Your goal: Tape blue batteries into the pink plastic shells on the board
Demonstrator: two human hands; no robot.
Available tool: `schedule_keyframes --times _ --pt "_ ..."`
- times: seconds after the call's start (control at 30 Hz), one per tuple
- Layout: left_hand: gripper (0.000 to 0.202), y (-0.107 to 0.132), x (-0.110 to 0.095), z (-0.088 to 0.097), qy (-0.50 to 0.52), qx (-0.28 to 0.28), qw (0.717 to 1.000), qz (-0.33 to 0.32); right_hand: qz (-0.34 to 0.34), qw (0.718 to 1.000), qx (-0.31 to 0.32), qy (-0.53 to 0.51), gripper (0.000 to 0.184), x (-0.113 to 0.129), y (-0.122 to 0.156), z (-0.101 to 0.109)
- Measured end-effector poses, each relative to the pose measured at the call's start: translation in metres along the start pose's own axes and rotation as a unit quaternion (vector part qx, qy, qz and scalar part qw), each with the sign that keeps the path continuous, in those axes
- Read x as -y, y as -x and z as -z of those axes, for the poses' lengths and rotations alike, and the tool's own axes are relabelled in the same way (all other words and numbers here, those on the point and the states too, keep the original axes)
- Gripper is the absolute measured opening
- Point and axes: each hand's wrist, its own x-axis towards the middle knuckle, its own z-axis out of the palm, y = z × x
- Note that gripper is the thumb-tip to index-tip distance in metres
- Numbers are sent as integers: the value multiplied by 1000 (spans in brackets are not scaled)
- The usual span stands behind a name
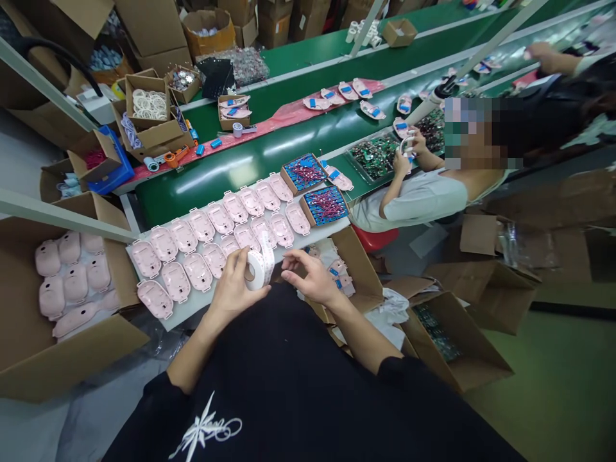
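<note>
Left grip (235, 285) is closed around a tape roll (255, 269) at the worktop's (190, 313) near edge; right grip (310, 276) is held loosely spread just beside it, open room lying between them.

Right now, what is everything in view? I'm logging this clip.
pink shells: roughly twenty, pink, in two rows on the white shelf
small boxes: two, blue parts with red wires, at the rows' far end
carton: one, brown, left of the shelf, holding more pink shells
conveyor belt: one, green, beyond the shelf
box of rings: one, brown, white rings inside, beyond the belt
tray of circuit boards: one, green, in front of the co-worker
co-worker: one, white shirt, seated at right
tape roll: one, white, in the left hand
left hand: closed around the tape roll
right hand: beside the roll, grip unclear
</note>
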Motion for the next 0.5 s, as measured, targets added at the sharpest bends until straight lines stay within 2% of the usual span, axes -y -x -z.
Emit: schedule_keyframes --times 0.07,0.17,0.37,0.5 --pt "103 2 -2 0 4 15 1000 7 -18 1000 0 -23 32 1 2 -5" --pt "101 3 -5 -1 1 31 1000 6 6 1000 5 -4 24 3 -1 -10" --pt "101 4 -8 -1 -35 50 998 -6 57 993 88 54 21 7 -8 -1" --pt "99 4 -10 1 -75 76 994 -6 58 988 125 72 8 7 -7 -1"
